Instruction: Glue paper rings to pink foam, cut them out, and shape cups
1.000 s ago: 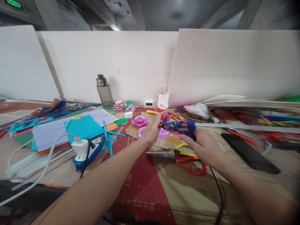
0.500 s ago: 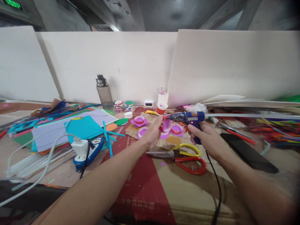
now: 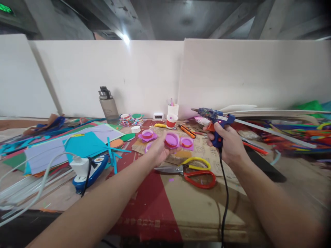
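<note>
Left hand: gripping shallow round purple-lined paper piece, just above table.
Right hand: wrapped round blue plastic glue gun, nozzle apart from paper piece.
Rings: red-walled purple paper rings on purple squares; apparently partway done.
Square corners: uncut, likely remaining.
In the way: red-and-yellow-handled steel scissors, nearer than rings; black cord below glue gun.
Beyond: red-and-white paper cup.
</note>
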A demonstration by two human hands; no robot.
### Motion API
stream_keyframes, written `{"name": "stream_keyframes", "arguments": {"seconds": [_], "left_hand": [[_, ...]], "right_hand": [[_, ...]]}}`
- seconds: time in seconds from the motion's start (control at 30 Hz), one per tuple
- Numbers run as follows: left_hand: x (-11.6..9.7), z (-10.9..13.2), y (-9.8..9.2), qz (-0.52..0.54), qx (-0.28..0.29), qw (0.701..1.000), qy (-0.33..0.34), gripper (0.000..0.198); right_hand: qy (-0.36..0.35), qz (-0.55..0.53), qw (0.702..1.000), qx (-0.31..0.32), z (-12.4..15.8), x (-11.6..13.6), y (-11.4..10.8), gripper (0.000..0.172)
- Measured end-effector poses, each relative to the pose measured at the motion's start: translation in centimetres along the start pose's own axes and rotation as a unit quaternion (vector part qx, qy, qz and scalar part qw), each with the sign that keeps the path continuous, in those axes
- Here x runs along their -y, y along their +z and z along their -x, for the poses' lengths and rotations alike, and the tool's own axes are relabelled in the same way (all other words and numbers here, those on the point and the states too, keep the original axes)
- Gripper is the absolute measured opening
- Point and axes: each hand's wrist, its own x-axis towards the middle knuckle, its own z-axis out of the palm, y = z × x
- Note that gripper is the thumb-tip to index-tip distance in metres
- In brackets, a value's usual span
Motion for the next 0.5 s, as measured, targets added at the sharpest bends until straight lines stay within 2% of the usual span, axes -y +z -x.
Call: {"name": "stream_keyframes", "arguments": {"seconds": [0.13, 0.27, 0.37, 0.5], "left_hand": [[0.6, 0.1, 1.6, -0.11, -0.005, 0.994, -0.006, 0.02], [1.6, -0.8, 3.9, -0.214, 0.012, 0.977, -0.016, 0.023], [2.9, -2.5, 5.7, -0.236, 0.018, 0.971, -0.031, 0.02], [5.0, -5.2, 7.6, -0.225, 0.037, 0.973, -0.039, 0.026]], "right_hand": [[-0.013, -0.02, 1.0, -0.006, -0.3, 0.4, -0.5, 0.02], [-0.029, -0.034, 0.999, 0.009, -0.3, 0.4, -0.6, 0.021], [-0.037, -0.031, 0.999, 0.005, -0.5, 0.4, -0.6, 0.025], [-0.041, -0.045, 0.998, -0.022, -1.1, 0.4, -0.9, 0.028]]}}
